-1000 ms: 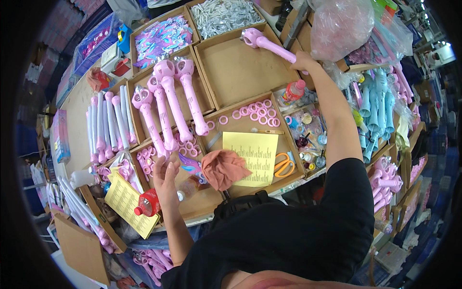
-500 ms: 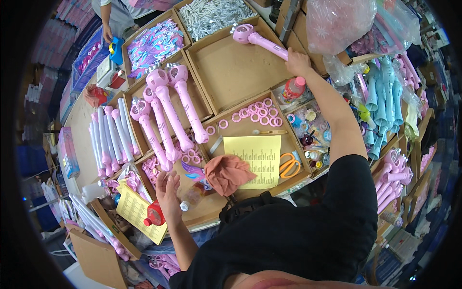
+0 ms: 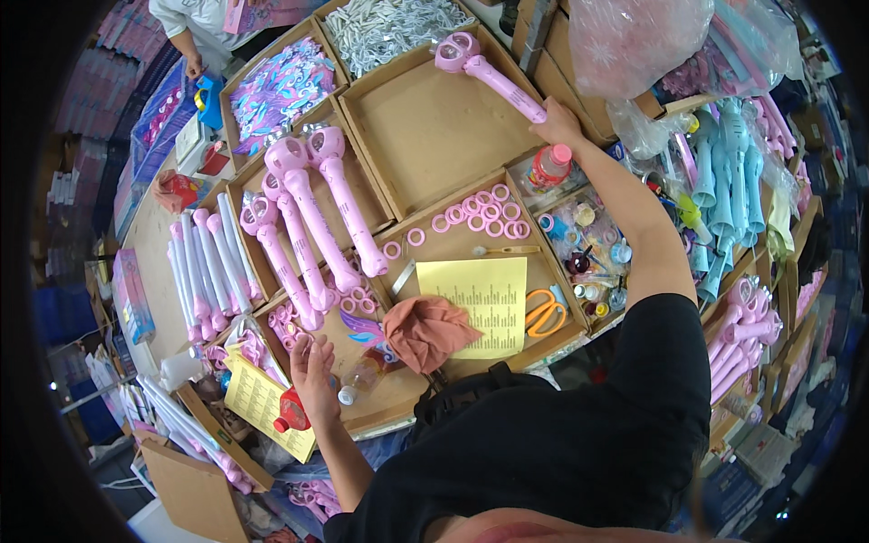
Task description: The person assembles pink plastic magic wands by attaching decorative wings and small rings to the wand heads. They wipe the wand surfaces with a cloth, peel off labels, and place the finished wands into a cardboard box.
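Note:
A pink toy wand (image 3: 498, 81) with a round clear-fronted head lies slanting across the far tray (image 3: 434, 136). My right hand (image 3: 563, 125), arm stretched out, has its fingers round the wand's handle end. My left hand (image 3: 313, 373) is raised over the near left side of the table, fingers loosely bent and apart, with nothing in it. Close to it are a red-capped bottle (image 3: 291, 412), a clear bottle with a white cap (image 3: 360, 376) and a purple-blue wing-shaped piece (image 3: 364, 333). Several more pink wands (image 3: 312, 204) lie side by side in the left tray.
Pink rings (image 3: 489, 213), a small brush (image 3: 507, 250), a yellow printed sheet (image 3: 484, 294), a brown cloth (image 3: 425, 333) and orange scissors (image 3: 546, 313) occupy the near tray. A pink-capped bottle (image 3: 550, 166) stands under my right forearm. Another person's hand (image 3: 194, 66) shows at far left.
My right hand has shifted slightly toward me, and more of the wand's handle end shows. The left hand stays almost in place. The other person's arm has moved a little left.

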